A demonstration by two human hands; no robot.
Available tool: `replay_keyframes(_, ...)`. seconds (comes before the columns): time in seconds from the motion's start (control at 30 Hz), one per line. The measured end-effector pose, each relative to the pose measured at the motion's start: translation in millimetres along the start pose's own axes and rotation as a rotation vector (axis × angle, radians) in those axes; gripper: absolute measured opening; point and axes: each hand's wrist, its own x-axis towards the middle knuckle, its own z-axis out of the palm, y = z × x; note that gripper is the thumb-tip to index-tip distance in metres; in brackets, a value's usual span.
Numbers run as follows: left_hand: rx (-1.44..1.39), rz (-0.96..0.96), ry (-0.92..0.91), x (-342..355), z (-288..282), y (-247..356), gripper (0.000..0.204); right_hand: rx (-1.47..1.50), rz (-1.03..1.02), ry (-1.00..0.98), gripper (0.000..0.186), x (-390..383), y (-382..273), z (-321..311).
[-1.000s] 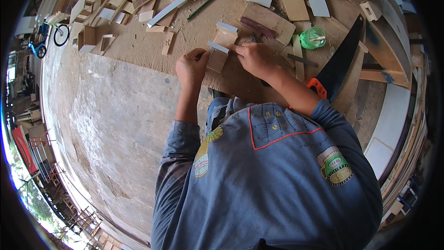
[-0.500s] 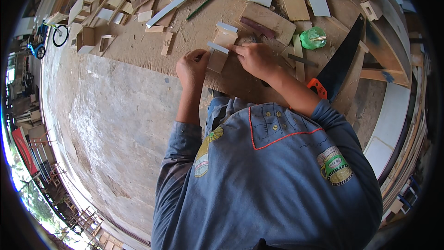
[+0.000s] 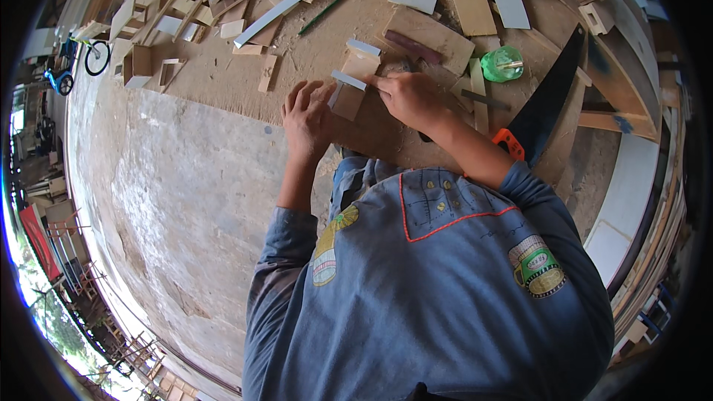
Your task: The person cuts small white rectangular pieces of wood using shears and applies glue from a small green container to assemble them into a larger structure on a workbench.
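Note:
A small wooden assembly lies near the table's front edge: a flat tan wood piece [image 3: 347,102] with a narrow white-faced strip [image 3: 348,79] standing across it. A second white-faced strip [image 3: 364,47] crosses its far end. To the left, my left hand [image 3: 307,120] has its fingers apart and bent, with the fingertips beside the near strip; nothing shows in its grasp. My right hand [image 3: 408,98] is closed at the right side of the assembly, its fingertips against the wood by the near strip's end. The undersides of those fingers are hidden.
Wood offcuts [image 3: 471,6] pile along the far side of the table [image 3: 230,89]. Right of my hands are a green plastic cup-like container [image 3: 502,64], a handsaw [image 3: 549,96] with an orange handle, and a dark flat bar [image 3: 486,99]. A green pencil-like stick [image 3: 320,15] lies farther off.
My left hand's fingers have opened from a pinch and spread beside the assembly. My right hand stays at the assembly's right side, almost unmoved.

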Motion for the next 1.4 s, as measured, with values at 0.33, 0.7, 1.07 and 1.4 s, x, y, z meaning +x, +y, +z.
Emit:
replay_keyframes(0.33, 0.260, 0.054, -0.236, -17, -9, 3, 0.063, 0.003, -0.003, -0.019, 0.027, 1, -1, -3)
replay_keyframes(0.7, 0.259, 0.045, -0.232, -10, -6, 3, 0.066, 0.021, 0.001, -0.016, 0.027, 1, -1, -2)
replay_keyframes(1.07, 0.272, 0.048, -0.240, -9, -8, 8, 0.069, 0.025, 0.001, -0.014, 0.027, 0, 0, -1)
replay_keyframes(1.4, 0.299, 0.070, -0.230, -12, -4, 1, 0.073, 0.030, 0.011, -0.056, 0.026, 1, -6, -11)
